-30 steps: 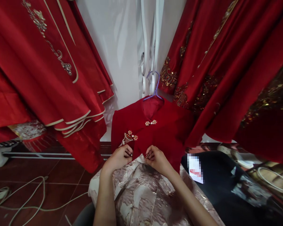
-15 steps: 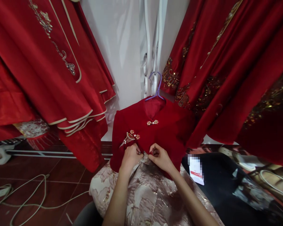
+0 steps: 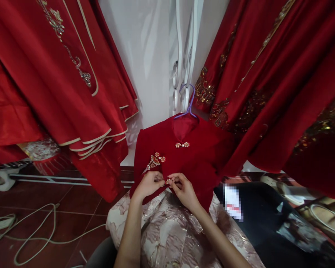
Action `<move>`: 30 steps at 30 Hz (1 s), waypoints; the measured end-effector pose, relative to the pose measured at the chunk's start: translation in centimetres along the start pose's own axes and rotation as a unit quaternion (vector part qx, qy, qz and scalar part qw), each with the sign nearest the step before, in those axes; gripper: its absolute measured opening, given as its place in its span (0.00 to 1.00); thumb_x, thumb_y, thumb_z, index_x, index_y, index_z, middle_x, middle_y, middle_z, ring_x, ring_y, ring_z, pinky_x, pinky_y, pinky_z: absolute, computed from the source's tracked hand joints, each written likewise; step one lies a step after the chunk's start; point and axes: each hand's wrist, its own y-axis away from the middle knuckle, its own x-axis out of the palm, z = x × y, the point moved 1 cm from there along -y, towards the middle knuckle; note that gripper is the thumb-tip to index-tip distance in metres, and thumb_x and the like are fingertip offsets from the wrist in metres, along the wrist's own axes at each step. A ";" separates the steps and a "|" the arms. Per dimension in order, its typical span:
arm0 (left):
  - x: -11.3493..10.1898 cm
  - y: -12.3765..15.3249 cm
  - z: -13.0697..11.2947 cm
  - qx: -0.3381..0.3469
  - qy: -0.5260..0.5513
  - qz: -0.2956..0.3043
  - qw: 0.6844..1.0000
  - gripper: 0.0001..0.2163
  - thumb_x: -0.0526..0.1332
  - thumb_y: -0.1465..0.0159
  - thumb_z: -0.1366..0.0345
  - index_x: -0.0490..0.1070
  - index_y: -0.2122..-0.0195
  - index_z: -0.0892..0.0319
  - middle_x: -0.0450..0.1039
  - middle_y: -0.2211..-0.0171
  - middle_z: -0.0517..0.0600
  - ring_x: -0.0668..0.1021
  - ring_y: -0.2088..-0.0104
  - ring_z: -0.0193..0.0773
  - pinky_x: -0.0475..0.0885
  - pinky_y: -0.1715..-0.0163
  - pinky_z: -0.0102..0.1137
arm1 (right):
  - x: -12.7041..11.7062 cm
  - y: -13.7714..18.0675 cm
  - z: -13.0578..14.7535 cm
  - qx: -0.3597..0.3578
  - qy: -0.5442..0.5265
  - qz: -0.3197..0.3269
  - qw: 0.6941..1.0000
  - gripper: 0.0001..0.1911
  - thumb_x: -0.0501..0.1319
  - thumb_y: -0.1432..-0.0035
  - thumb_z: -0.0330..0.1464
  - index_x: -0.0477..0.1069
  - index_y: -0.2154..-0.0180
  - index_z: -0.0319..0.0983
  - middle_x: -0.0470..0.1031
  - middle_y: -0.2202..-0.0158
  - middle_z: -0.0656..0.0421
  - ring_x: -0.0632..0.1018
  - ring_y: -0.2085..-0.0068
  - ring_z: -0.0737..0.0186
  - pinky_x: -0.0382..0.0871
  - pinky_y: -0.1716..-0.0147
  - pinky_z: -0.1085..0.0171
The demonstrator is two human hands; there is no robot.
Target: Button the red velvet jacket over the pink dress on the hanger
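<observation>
A small dark red velvet jacket (image 3: pixel 201 156) hangs on a purple hanger (image 3: pixel 187 106) over a pale brocade skirt (image 3: pixel 170 230). It has a pearl clasp (image 3: pixel 182 144) at the collar and a beaded tassel clasp (image 3: pixel 154 160) on the left chest. My left hand (image 3: pixel 147 184) and my right hand (image 3: pixel 181 188) meet at the jacket's front, low down. Both pinch a small pearl fastening (image 3: pixel 169 181) between their fingertips, fingers closed on it.
Long red embroidered gowns hang at the left (image 3: pixel 58 85) and right (image 3: pixel 268 85), close on both sides. A white wall (image 3: pixel 145 56) lies behind. White cables (image 3: pixel 36 230) trail over the dark red tiled floor. Black fabric with a tag (image 3: pixel 268 219) lies at the lower right.
My hands have drawn together and risen slightly on the jacket front, bringing the two halves of the lower fastening to meet. The view has shifted a little.
</observation>
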 end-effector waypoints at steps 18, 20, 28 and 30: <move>0.3 0.3 -0.5 -0.022 -0.106 -0.056 0.992 0.06 0.61 0.49 0.65 0.75 0.77 0.61 0.78 0.76 0.49 0.78 0.73 0.36 0.69 0.72 0.26 | 0.5 1.0 1.2 -0.083 0.106 -0.018 0.991 0.10 0.55 0.38 0.35 0.75 0.59 0.43 0.66 0.62 0.55 0.74 0.62 0.61 0.74 0.61 0.61; 0.2 0.3 -0.2 -0.016 -0.100 -0.048 0.994 0.06 0.61 0.49 0.65 0.76 0.77 0.61 0.78 0.76 0.48 0.77 0.73 0.36 0.69 0.72 0.26 | 0.4 1.0 1.2 -0.084 0.107 -0.018 0.990 0.10 0.56 0.38 0.35 0.74 0.59 0.43 0.66 0.62 0.55 0.74 0.62 0.62 0.74 0.61 0.62; -0.1 0.2 0.3 0.001 -0.065 -0.011 0.998 0.09 0.63 0.47 0.62 0.79 0.71 0.60 0.80 0.71 0.51 0.79 0.69 0.39 0.72 0.67 0.29 | 0.9 1.1 0.5 -0.079 0.109 -0.040 0.990 0.09 0.54 0.38 0.35 0.73 0.62 0.42 0.66 0.62 0.55 0.74 0.61 0.61 0.75 0.60 0.61; -0.6 0.5 0.0 0.007 -0.055 -0.022 0.998 0.07 0.63 0.48 0.65 0.78 0.70 0.61 0.80 0.71 0.51 0.80 0.68 0.38 0.73 0.64 0.29 | 0.1 0.8 1.3 -0.068 0.110 -0.011 0.992 0.09 0.55 0.38 0.35 0.73 0.61 0.42 0.67 0.62 0.56 0.75 0.63 0.63 0.75 0.63 0.63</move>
